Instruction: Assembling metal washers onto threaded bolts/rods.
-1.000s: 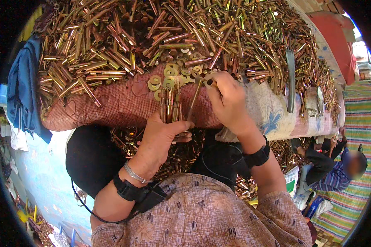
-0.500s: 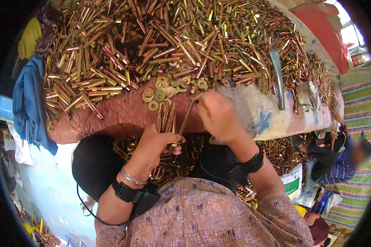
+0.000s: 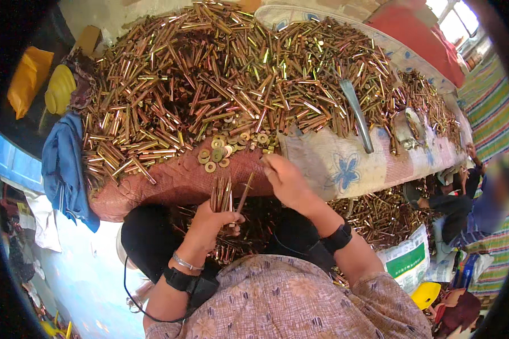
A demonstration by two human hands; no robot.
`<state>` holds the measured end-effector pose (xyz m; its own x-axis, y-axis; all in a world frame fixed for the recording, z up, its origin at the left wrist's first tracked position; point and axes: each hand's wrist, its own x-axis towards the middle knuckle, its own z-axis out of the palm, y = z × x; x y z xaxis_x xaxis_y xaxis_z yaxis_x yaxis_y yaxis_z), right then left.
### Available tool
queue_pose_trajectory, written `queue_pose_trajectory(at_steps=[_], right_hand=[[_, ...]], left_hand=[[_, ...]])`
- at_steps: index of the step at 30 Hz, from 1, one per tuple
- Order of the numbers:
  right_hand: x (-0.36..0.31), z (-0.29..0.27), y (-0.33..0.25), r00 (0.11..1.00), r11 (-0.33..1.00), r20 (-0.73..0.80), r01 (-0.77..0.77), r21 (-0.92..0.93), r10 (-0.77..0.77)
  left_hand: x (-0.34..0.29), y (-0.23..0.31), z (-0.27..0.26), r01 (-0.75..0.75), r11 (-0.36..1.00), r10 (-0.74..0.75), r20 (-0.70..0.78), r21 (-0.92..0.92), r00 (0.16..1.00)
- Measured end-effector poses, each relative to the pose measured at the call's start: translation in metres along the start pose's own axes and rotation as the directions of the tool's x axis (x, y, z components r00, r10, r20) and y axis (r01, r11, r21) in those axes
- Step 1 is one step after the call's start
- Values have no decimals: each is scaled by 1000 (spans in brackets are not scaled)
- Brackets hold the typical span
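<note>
My left hand [image 3: 201, 229] is closed around an upright bunch of thin brass-coloured metal rods [image 3: 221, 195]. One rod [image 3: 245, 192] leans out to the right of the bunch, its lower end at my left thumb. Just beyond that rod's upper end is my right hand [image 3: 288, 181], thumb and fingers pinched together. Whatever lies in the pinch is too small to make out. Beyond both hands, flat ring washers [image 3: 218, 153] lie in a loose cluster at the edge of reddish sacking [image 3: 152, 189].
A large heap of metal rods and tubes [image 3: 169, 96] covers the raised surface ahead. A curved metal bar [image 3: 357, 116] rests on its right part. More rods [image 3: 379, 220] lie below at right, near a white-and-green sack [image 3: 407, 257]. Another person [image 3: 486, 198] sits at far right.
My right hand has come away from the leaning rod's upper end, and a gap now shows between them. The left hand keeps its bunch. The whole view has shifted slightly.
</note>
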<state>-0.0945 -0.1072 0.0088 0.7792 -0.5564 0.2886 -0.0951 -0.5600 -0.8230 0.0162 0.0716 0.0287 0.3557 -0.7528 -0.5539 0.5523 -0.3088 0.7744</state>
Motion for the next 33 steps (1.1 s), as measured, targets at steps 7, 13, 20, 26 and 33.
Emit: queue_pose_trajectory(at_steps=[7,13,20,26,33], right_hand=[[-27,-1,-28,959,955,281,96,-281,-14],[-44,7,-25,971,960,232,112,-255,-52],[-59,16,-41,972,965,171,-193,175,163],[-61,36,-40,935,784,146,-351,512,323],[-53,34,-39,870,472,95,-350,809,483]], left_hand=[[-23,-24,-14,-25,998,28,-56,55,998],[-38,-34,-15,-36,999,35,-45,-26,998],[-47,-49,-24,-49,999,49,14,10,999],[-53,-57,-29,-119,993,118,28,21,993],[-53,-57,-35,-82,996,84,39,-42,996]])
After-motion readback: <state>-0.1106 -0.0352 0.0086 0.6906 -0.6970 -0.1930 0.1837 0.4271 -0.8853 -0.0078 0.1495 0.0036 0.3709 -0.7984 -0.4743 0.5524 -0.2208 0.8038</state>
